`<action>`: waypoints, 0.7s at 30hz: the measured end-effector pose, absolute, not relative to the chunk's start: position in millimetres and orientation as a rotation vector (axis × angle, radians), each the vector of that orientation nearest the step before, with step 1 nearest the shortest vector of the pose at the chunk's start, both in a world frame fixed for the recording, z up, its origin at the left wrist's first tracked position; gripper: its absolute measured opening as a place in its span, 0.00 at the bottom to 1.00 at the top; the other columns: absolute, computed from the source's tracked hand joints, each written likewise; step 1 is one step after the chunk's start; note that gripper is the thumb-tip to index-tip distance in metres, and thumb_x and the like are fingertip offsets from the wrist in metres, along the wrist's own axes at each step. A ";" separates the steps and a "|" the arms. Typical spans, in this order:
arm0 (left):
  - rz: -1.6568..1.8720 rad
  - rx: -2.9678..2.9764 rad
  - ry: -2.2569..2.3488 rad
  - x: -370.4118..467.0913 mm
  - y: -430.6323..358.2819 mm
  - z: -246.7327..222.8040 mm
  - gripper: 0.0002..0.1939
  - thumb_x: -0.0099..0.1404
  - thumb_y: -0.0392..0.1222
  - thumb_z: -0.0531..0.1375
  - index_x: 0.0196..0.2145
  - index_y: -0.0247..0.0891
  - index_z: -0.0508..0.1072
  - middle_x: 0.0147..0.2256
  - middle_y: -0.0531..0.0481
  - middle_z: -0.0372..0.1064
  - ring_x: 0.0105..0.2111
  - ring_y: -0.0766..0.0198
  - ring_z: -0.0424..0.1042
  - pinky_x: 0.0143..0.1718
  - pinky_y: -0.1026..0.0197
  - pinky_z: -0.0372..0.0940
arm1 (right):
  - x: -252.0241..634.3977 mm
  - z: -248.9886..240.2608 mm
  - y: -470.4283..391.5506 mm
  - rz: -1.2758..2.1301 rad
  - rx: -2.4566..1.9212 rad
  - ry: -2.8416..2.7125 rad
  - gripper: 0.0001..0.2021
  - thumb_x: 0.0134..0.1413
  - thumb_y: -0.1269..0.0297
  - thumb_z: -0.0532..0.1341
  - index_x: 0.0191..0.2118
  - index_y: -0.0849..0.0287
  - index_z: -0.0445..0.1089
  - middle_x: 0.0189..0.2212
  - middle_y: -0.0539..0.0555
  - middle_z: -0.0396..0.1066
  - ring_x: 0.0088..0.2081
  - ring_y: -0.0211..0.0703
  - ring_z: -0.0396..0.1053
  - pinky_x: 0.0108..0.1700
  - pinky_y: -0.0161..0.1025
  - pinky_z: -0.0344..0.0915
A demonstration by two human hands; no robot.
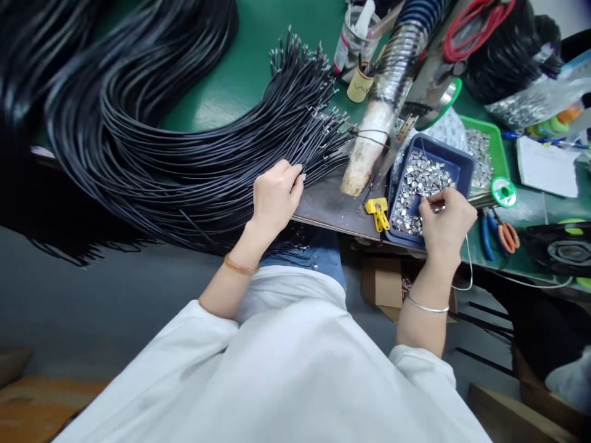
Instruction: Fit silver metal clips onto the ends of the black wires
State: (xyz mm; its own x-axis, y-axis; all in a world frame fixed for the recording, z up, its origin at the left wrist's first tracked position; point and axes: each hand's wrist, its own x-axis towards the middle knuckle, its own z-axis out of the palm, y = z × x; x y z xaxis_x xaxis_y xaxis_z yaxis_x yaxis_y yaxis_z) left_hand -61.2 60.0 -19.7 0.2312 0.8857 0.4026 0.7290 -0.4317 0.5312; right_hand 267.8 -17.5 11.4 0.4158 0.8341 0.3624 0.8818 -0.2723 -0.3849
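My left hand (277, 192) is closed, thumb against index finger, over the front of a large bundle of black cables (184, 147). It seems to pinch one black cable; the fingers partly hide it. The cable ends fan out to the right, with stripped, silvery tips. My right hand (447, 224) is closed in a pinch over the blue tray (462, 161). A small metal clip (438, 208) shows between its fingertips. Many similar loose metal clips (422, 175) lie in that tray.
A wrapped duct nozzle (369, 144) hangs between the cables and the tray. A yellow clamp (378, 212) sits at the table edge. Rightward are a green tray (501, 151), a solder spool (503, 192), pliers (506, 237) and a paper pad (547, 166). An open carton (383, 283) stands below.
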 end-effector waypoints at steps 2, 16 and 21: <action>0.939 2.314 1.529 -73.9 58.4 -15.8 0.12 0.70 0.39 0.55 0.39 0.33 0.79 0.31 0.44 0.72 0.30 0.60 0.69 0.36 0.59 0.58 | 259.9 12.1 -21.9 -0.097 -2.150 -1.450 0.11 0.47 0.73 0.65 0.24 0.54 0.63 0.24 0.48 0.65 0.28 0.37 0.60 0.39 0.41 0.55; 1.062 1.002 0.648 -78.1 40.3 30.1 0.15 0.61 0.54 0.63 0.37 0.43 0.67 0.18 0.62 0.54 0.15 0.71 0.54 0.16 0.67 0.49 | 237.7 3.5 -28.6 -0.087 -2.092 -1.337 0.05 0.46 0.69 0.60 0.25 0.55 0.62 0.25 0.48 0.66 0.31 0.40 0.64 0.43 0.43 0.63; 0.593 0.751 0.464 -43.7 2.5 31.1 0.18 0.51 0.49 0.72 0.31 0.37 0.70 0.17 0.61 0.55 0.12 0.79 0.45 0.13 0.70 0.37 | 222.5 15.5 -39.5 -0.037 -1.813 -1.160 0.05 0.50 0.64 0.63 0.28 0.57 0.66 0.27 0.49 0.69 0.29 0.38 0.66 0.35 0.39 0.64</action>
State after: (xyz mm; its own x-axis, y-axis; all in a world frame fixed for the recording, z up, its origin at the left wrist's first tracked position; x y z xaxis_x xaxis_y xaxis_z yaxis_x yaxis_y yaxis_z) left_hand -43.7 2.5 31.1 0.7426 0.6455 -0.1787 -0.3287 0.5837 0.7425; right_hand 222.5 -39.5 15.5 0.5495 0.6890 0.4726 0.7177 -0.0997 -0.6892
